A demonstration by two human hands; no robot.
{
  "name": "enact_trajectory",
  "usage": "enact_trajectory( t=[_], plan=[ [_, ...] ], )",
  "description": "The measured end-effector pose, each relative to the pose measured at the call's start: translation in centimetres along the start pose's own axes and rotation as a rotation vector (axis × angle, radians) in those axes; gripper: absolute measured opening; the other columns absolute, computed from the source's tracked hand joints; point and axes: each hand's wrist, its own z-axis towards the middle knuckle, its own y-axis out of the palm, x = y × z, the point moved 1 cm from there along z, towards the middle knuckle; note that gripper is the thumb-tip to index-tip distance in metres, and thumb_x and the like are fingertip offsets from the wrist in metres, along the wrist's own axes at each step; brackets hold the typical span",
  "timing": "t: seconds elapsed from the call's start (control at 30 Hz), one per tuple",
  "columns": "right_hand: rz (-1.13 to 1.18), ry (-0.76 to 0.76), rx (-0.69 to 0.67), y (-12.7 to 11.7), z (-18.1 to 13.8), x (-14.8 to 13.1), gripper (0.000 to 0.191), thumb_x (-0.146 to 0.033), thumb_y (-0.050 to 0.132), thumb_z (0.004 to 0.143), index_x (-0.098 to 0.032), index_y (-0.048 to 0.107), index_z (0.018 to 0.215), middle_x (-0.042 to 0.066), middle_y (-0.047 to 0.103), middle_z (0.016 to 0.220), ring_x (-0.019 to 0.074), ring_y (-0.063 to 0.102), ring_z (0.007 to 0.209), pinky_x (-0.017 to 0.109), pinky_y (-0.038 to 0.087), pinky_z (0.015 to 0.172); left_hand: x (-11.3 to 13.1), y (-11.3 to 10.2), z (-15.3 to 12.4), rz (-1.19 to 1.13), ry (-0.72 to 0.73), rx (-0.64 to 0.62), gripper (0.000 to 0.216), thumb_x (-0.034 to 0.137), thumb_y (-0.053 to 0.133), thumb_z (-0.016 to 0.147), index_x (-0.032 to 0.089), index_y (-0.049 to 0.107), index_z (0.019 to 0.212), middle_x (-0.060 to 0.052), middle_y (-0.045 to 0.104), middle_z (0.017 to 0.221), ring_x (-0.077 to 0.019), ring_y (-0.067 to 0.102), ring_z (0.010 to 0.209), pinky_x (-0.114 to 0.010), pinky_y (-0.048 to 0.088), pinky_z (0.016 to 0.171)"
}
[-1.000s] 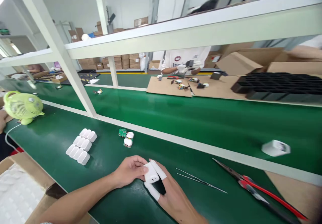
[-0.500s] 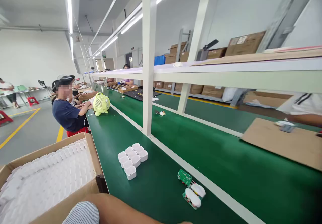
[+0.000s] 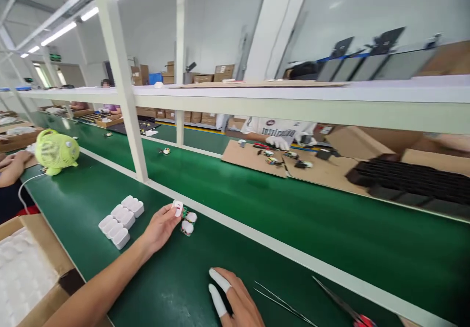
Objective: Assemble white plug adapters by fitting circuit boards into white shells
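Left hand (image 3: pixel 162 226) now farther out

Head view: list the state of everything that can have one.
Left hand, pinching a white plastic piece.
Right hand, open.
White finger covers, worn on two right-hand digits.
Tweezers, lying, tips apart.
Red-handled long-nose pliers, jaws shut.
White plastic housings, grouped in rows, openings up.
Green circuit-board assembly, lying, partly hidden.
Lime-green fan, upright; running, cannot tell.
Cardboard box, open-topped.
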Motion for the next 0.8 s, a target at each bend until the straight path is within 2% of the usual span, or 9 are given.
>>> enact_trajectory(
  t=[0.13, 0.23, 0.3, 0.37, 0.47, 0.57, 0.63, 0.73, 0.8],
  plan=[
    [-0.034, -0.008, 0.020, 0.0, 1.1, -0.9, 0.034, -0.017, 0.049, 0.105, -0.027, 0.056, 0.136, 0.011, 0.071, 0.123, 0.0282, 0.073, 0.106, 0.048, 0.066, 0.090, -0.9, 1.4, 1.8, 0.249, 0.040, -0.023, 0.049, 0.035, 0.101, 0.062, 0.013, 0.071, 0.095, -0.009, 0.078, 0.090, -0.0219, 0.074, 0.078, -0.034, 0.059, 0.072],
    [-0.020, 0.026, -0.010, -0.3, 1.1, -1.5, 0.031, -0.014, 0.048, 0.103, -0.025, 0.056, 0.131, 0.011, 0.070, 0.121, 0.0270, 0.071, 0.105, 0.050, 0.064, 0.092, -0.7, 3.3, 5.6, 0.487, 0.114, -0.010, 0.038, 0.030, 0.098, 0.063, 0.014, 0.071, 0.084, -0.005, 0.075, 0.082, -0.0210, 0.071, 0.076, -0.034, 0.057, 0.073],
    [-0.009, 0.039, -0.021, -0.6, 0.9, -1.8, 0.030, -0.012, 0.049, 0.102, -0.024, 0.057, 0.129, 0.011, 0.069, 0.120, 0.0259, 0.070, 0.105, 0.048, 0.063, 0.093, -0.2, 4.4, 8.9, 0.652, 0.160, 0.007, 0.028, 0.027, 0.094, 0.071, 0.015, 0.072, 0.084, -0.003, 0.075, 0.086, -0.0205, 0.071, 0.083, -0.033, 0.057, 0.079],
    [-0.008, 0.047, -0.027, -0.8, 0.7, -1.8, 0.031, -0.010, 0.051, 0.101, -0.023, 0.057, 0.128, 0.010, 0.069, 0.121, 0.0254, 0.070, 0.106, 0.047, 0.062, 0.095, 0.2, 5.2, 11.8, 0.811, 0.183, 0.011, 0.019, 0.028, 0.084, 0.086, 0.014, 0.072, 0.091, -0.005, 0.074, 0.099, -0.0203, 0.070, 0.091, -0.036, 0.058, 0.085],
    [-0.010, 0.051, -0.037, -0.8, 0.5, -1.6, 0.031, -0.009, 0.052, 0.100, -0.023, 0.057, 0.128, 0.010, 0.069, 0.122, 0.0254, 0.069, 0.109, 0.047, 0.061, 0.098, 0.5, 5.4, 14.0, 1.017, 0.186, -0.018, 0.020, 0.033, 0.069, 0.101, 0.014, 0.070, 0.108, -0.007, 0.072, 0.113, -0.0214, 0.070, 0.099, -0.041, 0.061, 0.089],
    [-0.004, 0.037, -0.035, -0.7, 0.4, -1.3, 0.030, -0.011, 0.050, 0.102, -0.022, 0.058, 0.129, 0.011, 0.068, 0.123, 0.0247, 0.068, 0.109, 0.045, 0.061, 0.097, 1.4, 4.7, 14.2, 1.164, 0.204, -0.063, 0.024, 0.037, 0.072, 0.099, 0.016, 0.072, 0.111, -0.008, 0.074, 0.115, -0.0231, 0.072, 0.101, -0.042, 0.061, 0.091],
    [-0.003, 0.032, -0.037, -0.7, 0.5, -1.2, 0.030, -0.012, 0.049, 0.103, -0.021, 0.058, 0.131, 0.011, 0.068, 0.124, 0.0243, 0.068, 0.110, 0.044, 0.060, 0.097, 3.2, 3.6, 13.8, 1.225, 0.253, -0.067, 0.029, 0.040, 0.078, 0.092, 0.020, 0.074, 0.112, -0.008, 0.075, 0.120, -0.0252, 0.072, 0.107, -0.039, 0.060, 0.094],
    [0.002, 0.026, -0.032, -0.5, 0.3, -1.0, 0.032, -0.013, 0.049, 0.104, -0.022, 0.058, 0.133, 0.012, 0.068, 0.126, 0.0248, 0.068, 0.112, 0.045, 0.060, 0.099, 7.8, 0.6, 12.2, 1.285, 0.348, -0.031, 0.048, 0.050, 0.077, 0.086, 0.023, 0.071, 0.125, -0.008, 0.073, 0.132, -0.0278, 0.070, 0.120, -0.035, 0.059, 0.098],
    [0.012, 0.025, -0.022, -0.2, 0.2, -0.6, 0.033, -0.015, 0.049, 0.105, -0.023, 0.058, 0.136, 0.012, 0.067, 0.130, 0.0257, 0.067, 0.117, 0.045, 0.060, 0.101, 11.2, -2.1, 10.5, 1.339, 0.385, 0.012, 0.057, 0.058, 0.072, 0.087, 0.021, 0.068, 0.130, -0.010, 0.073, 0.132, -0.0291, 0.070, 0.118, -0.038, 0.059, 0.098]
  ],
)
